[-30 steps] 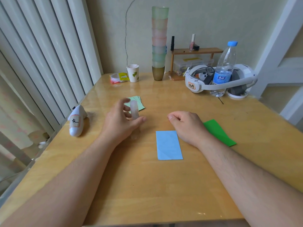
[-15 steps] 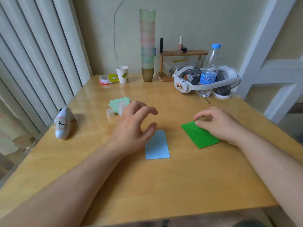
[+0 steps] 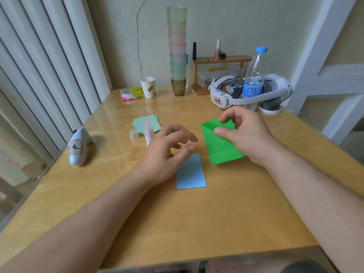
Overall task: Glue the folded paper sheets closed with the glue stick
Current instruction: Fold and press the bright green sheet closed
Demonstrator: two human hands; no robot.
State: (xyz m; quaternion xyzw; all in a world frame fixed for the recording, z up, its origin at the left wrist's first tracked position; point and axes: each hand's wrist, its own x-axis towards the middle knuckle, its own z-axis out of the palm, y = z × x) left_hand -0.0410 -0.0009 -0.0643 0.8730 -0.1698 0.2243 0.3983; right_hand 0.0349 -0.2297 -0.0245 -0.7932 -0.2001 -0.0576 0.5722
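Note:
My right hand (image 3: pixel 246 134) pinches the far edge of a folded bright green sheet (image 3: pixel 218 146) and lifts it off the wooden table (image 3: pixel 177 223), the fold gaping slightly. My left hand (image 3: pixel 167 152) hovers empty with spread fingers, just left of the green sheet and over the top of a folded light blue sheet (image 3: pixel 191 172) lying flat. The uncapped glue stick (image 3: pixel 148 133) lies on the table just beyond my left hand, its cap (image 3: pixel 133 134) beside it. A small stack of pale green sheets (image 3: pixel 147 124) lies behind the glue stick.
A white controller (image 3: pixel 78 148) lies at the left edge. Along the back stand a paper cup (image 3: pixel 148 87), a tall stack of cups (image 3: pixel 177 52), a small wooden shelf (image 3: pixel 220 62), a headset (image 3: pixel 254 95) and a water bottle (image 3: pixel 255 75).
My left hand set the glue stick down by the pale green stack and moved right, empty. My right hand left the blue sheet, took the green sheet and raised it.

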